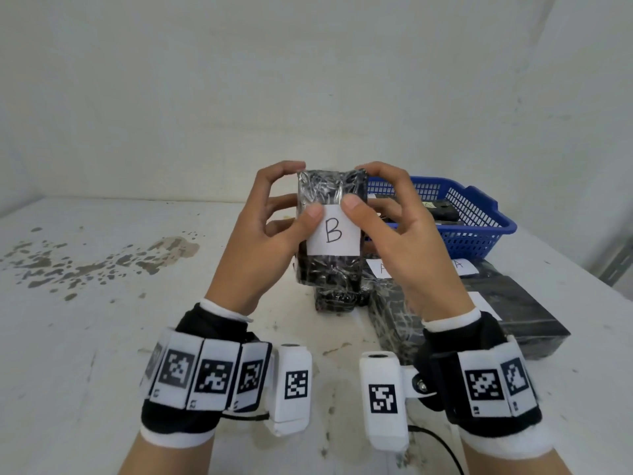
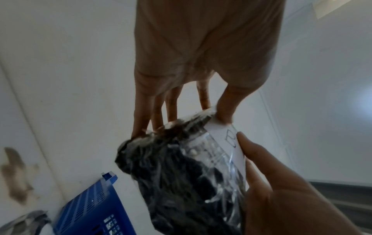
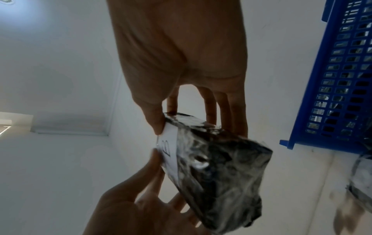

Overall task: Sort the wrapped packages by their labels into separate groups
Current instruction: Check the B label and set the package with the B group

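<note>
While both hands, left [image 1: 270, 214] and right [image 1: 387, 214], pinch the B package [image 1: 330, 231] upright, its label [image 1: 334, 231] faces the head camera, likely for reading. A-labelled packages [image 1: 445, 303] lie grouped on the desk [image 1: 102, 320].

Package B [image 1: 329, 231]: above table [image 1: 137, 337], between left hand [image 1: 260, 241] and right hand [image 1: 404, 241]
Basket [image 1: 479, 231]: behind, right, on table
Packages A [image 1: 513, 303]: right, before basket

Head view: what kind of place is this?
Probably a bare workroom or data-collection bench, not a home. A stained white table sits against plain white walls, a blue plastic basket holds stock, and black wrapped packages with handwritten paper labels, such as the B package, are being sorted.
</note>
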Demonstrator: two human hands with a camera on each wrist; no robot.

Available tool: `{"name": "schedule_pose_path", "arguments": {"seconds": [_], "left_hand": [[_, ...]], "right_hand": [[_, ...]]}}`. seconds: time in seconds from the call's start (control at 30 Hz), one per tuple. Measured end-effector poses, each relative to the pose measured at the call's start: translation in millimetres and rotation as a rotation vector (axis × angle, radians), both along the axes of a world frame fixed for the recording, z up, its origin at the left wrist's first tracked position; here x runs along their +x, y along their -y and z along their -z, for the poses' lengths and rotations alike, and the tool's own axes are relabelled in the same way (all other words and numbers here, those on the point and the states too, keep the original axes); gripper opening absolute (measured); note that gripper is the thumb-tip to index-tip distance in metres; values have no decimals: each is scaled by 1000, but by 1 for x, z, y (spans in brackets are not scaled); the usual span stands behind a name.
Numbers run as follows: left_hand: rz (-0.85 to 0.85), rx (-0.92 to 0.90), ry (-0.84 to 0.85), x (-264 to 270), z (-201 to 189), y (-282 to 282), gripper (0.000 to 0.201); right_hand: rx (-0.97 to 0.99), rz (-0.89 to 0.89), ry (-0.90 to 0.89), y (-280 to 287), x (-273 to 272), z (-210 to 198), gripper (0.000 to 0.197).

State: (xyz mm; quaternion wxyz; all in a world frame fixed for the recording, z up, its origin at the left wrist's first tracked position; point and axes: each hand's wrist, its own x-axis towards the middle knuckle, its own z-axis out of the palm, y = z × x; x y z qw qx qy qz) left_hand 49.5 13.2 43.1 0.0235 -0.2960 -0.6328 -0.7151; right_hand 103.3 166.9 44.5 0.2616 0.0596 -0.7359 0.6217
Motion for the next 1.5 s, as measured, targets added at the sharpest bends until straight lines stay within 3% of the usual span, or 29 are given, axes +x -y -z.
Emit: {"name": "schedule_pose_path", "arguments": {"seconds": [0.17, 0.33, 0.43, 0.6, 0.83, 1.0, 1.27, 1.5], "left_hand": [[-26, 19, -7, -2, 1, -1, 29], [3, 14, -24, -5, 3, 0, 55], [35, 44, 53, -2, 1, 0, 53], [-15, 57, 84, -3, 0, -2, 36], [37, 47, 24, -3, 2, -1, 49], [29, -147, -71, -5, 4, 4, 57], [-55, 216, 246, -7, 2, 0, 61], [-110, 73, 140, -12, 3, 5, 61]], "right_hand": [[36, -23, -4, -1, 0, 1, 34], [66, -25, 47, -2, -4, 4, 59], [48, -32, 68, -2, -5, 5, 66], [8, -9, 66, 3, -6, 6, 51], [10, 25, 56, 7, -5, 4, 50], [64, 22, 25, 6, 1, -1, 59], [115, 58, -18, -6, -6, 6, 60], [140, 37, -41, -11, -2, 6, 70]]}}
